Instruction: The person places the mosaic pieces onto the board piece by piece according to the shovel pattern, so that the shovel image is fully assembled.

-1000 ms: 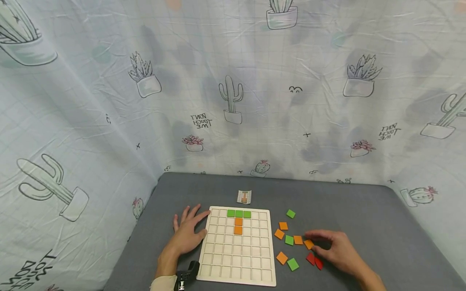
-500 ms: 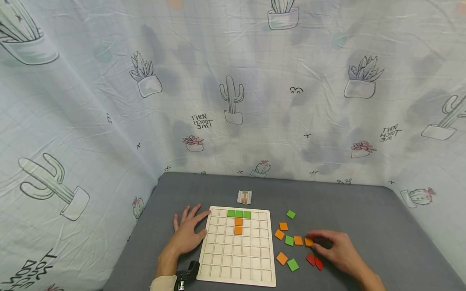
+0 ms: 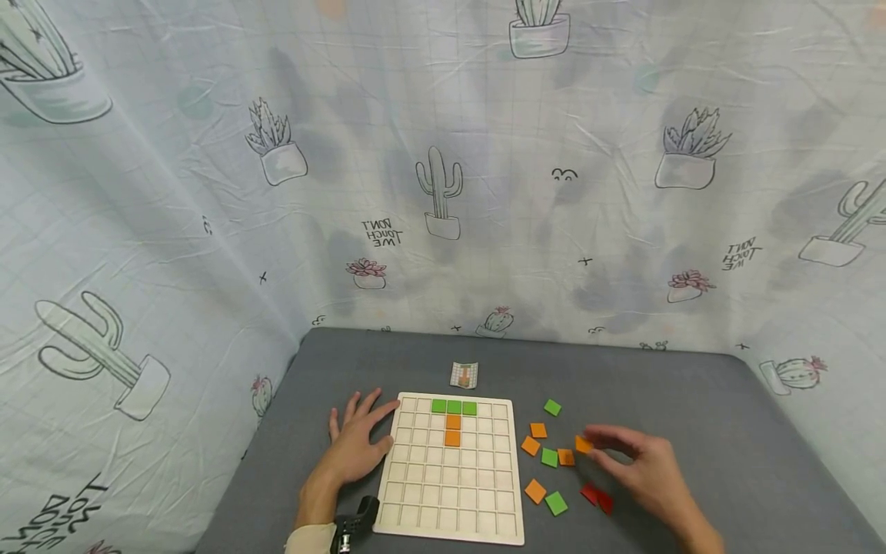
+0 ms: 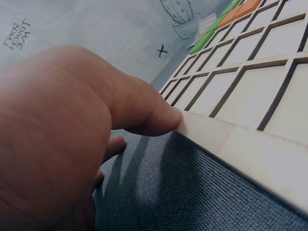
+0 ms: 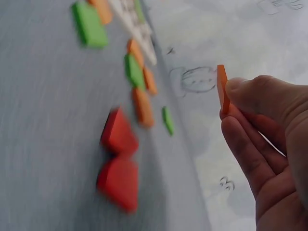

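Observation:
My right hand (image 3: 640, 465) pinches an orange square tile (image 5: 223, 89) between thumb and fingers, lifted off the grey table in the right wrist view. Along the left side of the wooden grid board (image 3: 450, 492), my left hand (image 3: 356, 446) lies with its fingers spread, the thumb (image 4: 166, 118) touching the board's edge. Three green tiles (image 3: 454, 406) sit side by side in the board's far row. Below the middle one, two orange tiles (image 3: 453, 430) fill cells in a column.
Between board and right hand lie loose orange tiles (image 3: 535, 491) and green tiles (image 3: 557, 504). Two red pieces (image 5: 118, 185) with a curved side are nearest the right wrist. A small printed pattern card (image 3: 464, 375) lies beyond the board. A patterned curtain (image 3: 443, 292) surrounds the table.
My right hand has taken hold of the orange tile and raised it from the table, moving slightly away from me. The left hand and the board have stayed in place.

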`<action>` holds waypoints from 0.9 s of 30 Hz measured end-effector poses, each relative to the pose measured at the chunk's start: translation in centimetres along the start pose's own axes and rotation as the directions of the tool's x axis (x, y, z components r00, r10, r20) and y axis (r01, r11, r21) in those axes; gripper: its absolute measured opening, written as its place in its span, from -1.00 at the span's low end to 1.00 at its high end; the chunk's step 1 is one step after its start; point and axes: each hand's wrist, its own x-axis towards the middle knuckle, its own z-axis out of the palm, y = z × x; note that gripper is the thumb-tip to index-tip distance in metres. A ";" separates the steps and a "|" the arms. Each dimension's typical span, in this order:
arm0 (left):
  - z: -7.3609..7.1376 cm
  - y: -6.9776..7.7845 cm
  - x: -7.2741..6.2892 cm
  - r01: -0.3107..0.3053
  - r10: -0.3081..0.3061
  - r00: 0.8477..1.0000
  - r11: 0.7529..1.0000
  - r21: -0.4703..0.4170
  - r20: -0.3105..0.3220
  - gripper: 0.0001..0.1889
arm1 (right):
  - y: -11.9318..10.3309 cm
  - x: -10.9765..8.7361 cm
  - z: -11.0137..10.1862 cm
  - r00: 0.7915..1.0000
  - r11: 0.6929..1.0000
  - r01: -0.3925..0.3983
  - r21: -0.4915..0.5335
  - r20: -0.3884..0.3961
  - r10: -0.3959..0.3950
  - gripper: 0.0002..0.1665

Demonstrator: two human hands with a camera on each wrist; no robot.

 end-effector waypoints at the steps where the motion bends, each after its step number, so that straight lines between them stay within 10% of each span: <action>1: 0.0 0.0 0.0 0.001 -0.001 1.000 1.000 0.000 0.000 -0.35 | -0.3 0.1 0.2 1.000 1.000 0.011 -0.003 -0.013 -0.011 -0.55; 27: 0.0 0.2 -0.1 0.000 0.000 1.000 1.000 0.006 -0.012 -0.37 | -5.6 3.4 6.2 0.997 0.990 0.065 0.128 0.036 -0.070 -0.55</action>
